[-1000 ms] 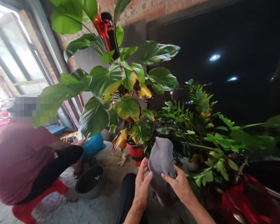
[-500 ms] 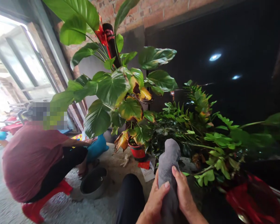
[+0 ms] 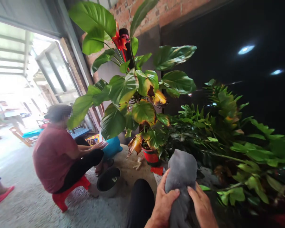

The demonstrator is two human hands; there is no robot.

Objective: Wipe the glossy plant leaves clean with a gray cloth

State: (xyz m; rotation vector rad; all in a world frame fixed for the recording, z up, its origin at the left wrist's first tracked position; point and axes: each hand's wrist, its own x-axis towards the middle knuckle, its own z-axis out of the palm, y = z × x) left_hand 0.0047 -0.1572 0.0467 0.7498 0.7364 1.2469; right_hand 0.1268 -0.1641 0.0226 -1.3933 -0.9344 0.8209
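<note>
Both of my hands hold a soft grey plush piece [image 3: 182, 169] upright in front of me, its rounded top bulging above the fingers. My left hand [image 3: 165, 199] wraps its left side, thumb pressed on the front. On the opposite side my right hand [image 3: 201, 201] grips it, also with the thumb to the front. The lower end runs down between my wrists and out of the picture. Just behind it lie a red paper [image 3: 157, 171] and a white printed sheet, partly covered.
A large leafy plant in a red pot [image 3: 151, 156] stands ahead, with more greenery [image 3: 247, 148] to the right. At left a person [image 3: 54, 152] sits on a red stool [image 3: 61, 199], near a dark bucket [image 3: 109, 182] and a blue plush item [image 3: 112, 148]. Another person's foot shows far left.
The view has swung left, so the scene sits further right. The plush's top looks wider now and faces me more broadly. Both hands keep their hold.
</note>
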